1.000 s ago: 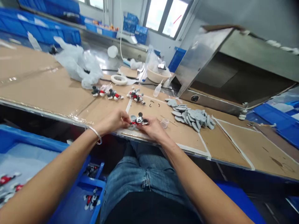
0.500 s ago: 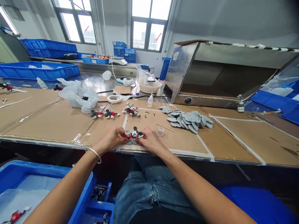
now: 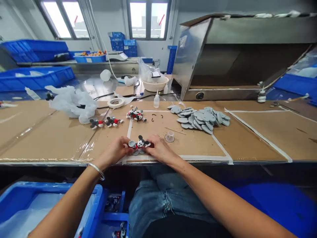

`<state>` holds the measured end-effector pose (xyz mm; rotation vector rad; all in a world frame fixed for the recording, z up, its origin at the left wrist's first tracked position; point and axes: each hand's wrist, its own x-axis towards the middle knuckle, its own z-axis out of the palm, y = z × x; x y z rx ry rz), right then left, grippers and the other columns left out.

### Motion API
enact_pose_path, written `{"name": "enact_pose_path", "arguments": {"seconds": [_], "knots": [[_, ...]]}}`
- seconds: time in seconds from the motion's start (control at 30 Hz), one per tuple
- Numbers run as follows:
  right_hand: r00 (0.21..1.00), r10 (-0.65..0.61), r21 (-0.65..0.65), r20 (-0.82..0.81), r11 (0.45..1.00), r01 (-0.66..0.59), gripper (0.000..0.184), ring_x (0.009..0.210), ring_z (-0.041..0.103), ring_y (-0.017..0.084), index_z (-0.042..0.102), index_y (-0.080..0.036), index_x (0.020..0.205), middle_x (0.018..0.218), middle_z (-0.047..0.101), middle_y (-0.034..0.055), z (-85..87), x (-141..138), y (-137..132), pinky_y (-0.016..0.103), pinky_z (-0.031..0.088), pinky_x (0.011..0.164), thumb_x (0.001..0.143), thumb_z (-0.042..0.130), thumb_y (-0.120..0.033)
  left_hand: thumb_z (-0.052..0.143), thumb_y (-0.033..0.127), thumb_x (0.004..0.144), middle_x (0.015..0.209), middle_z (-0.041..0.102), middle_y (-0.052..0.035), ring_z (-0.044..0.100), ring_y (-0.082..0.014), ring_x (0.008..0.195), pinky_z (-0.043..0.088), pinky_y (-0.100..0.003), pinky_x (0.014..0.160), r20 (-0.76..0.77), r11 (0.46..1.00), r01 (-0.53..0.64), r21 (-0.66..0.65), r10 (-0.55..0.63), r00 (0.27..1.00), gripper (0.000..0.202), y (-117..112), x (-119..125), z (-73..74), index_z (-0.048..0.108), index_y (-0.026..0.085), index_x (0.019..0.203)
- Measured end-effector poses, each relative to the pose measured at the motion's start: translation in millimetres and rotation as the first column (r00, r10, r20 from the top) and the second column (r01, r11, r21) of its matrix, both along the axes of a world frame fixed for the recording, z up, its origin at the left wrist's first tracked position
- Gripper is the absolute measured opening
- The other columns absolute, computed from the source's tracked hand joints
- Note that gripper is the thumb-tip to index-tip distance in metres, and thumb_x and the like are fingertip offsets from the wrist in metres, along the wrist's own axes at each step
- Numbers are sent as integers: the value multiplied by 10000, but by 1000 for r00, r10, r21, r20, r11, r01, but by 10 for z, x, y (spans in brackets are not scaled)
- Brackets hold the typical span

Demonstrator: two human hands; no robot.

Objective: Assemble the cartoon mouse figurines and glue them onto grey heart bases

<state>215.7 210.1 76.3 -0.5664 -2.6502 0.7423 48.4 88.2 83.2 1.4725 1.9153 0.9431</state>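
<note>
Workshop windows at the back, blue crates along the far side, cardboard-covered counter across the front. Head view only.

Left hand and right hand were close together at the counter's near edge, both narrow, fingers pinched on a mouse figure. Figure sat between them, just right of a white tape line, long axis running sideways, roughly along the edge. Grey cup was at its left end, against the left hand; red body pointed toward the right hand. Neither hand was clearly nearer. Grey piece showed under the figure; could not tell if joined.

Around them: small clear cup near the right hand, heap of grey heart shapes farther right, more mouse figures ahead. Beyond those, squeeze bottle, tape roll, plastic bag. Blue tray sat below the left forearm, bangle on that wrist.
</note>
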Motion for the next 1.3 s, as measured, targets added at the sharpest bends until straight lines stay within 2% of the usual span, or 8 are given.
{"name": "enact_pose_path", "arguments": {"seconds": [0.13, 0.3, 0.5, 0.67, 0.83, 0.93, 1.13, 1.3], "knots": [[1000, -2, 18, 24, 1000, 2, 199, 874, 620, 168, 636, -137, 809, 867, 653, 15, -19, -12, 30, 357, 510, 808, 895, 644, -316, 665, 333, 730, 742, 623, -16, 552, -132, 658, 442, -282, 629, 14, 1000, 9, 21, -10, 1000, 175, -23, -17, -53, 649, 164, 687], [999, -21, 13, 26, 1000, 20, 212, 911, 631, 177, 643, -133, 869, 937, 663, 33, 36, 11, 13, 371, 523, 822, 913, 622, -339, 648, 429, 735, 702, 589, -4, 538, -134, 622, 421, -255, 570, 24, 998, -4, 64, 2, 1000, 253, -5, 48, -13, 657, 181, 686], [999, -46, -2, 13, 999, 46, 196, 901, 608, 175, 630, -138, 798, 884, 646, 19, 87, 25, -22, 354, 496, 813, 894, 639, -308, 663, 417, 774, 765, 603, -19, 557, -163, 717, 415, -287, 674, -28, 994, -23, 108, 27, 999, 237, -6, 51, -50, 686, 188, 717], [999, -49, -21, 11, 999, 50, 110, 884, 545, 175, 642, -147, 735, 824, 606, 27, 78, 13, -22, 284, 397, 742, 837, 677, -173, 666, 400, 795, 755, 580, -20, 525, -176, 754, 392, -313, 740, -14, 990, -42, 136, 44, 999, 236, -37, 29, -128, 678, 213, 653], [1000, 11, -60, 22, 998, -10, 58, 891, 514, 169, 642, -168, 785, 848, 612, 18, 77, 13, 0, 271, 320, 703, 827, 675, -144, 684, 364, 795, 970, 639, -51, 526, -225, 1094, 366, -337, 958, 74, 990, -47, 134, 38, 997, 131, -42, 32, -158, 723, 240, 789], [999, 34, -77, 22, 996, -32, 59, 909, 512, 173, 643, -180, 808, 847, 629, 9, 89, 23, 10, 272, 301, 703, 823, 661, -126, 682, 371, 798, 965, 646, -61, 474, -241, 1198, 332, -347, 1010, 98, 988, -79, 129, 67, 993, 144, -51, 47, -194, 722, 233, 779], [1000, -8, -86, 1, 996, 8, 95, 867, 533, 184, 662, -167, 722, 794, 636, 31, 139, 39, 4, 274, 316, 700, 816, 678, -169, 666, 476, 787, 1001, 627, -93, 555, -260, 1028, 422, -380, 898, 129, 977, -171, 123, 155, 979, 292, -112, 119, -259, 732, 193, 819], [999, -26, -96, -24, 995, 24, 29, 915, 561, 199, 705, -181, 799, 850, 647, 40, 124, 19, -22, 280, 357, 751, 803, 678, -172, 694, 493, 765, 894, 651, -65, 595, -218, 883, 450, -326, 809, 146, 981, -136, 137, 116, 982, 291, -116, 109, -205, 743, 207, 783]]}}
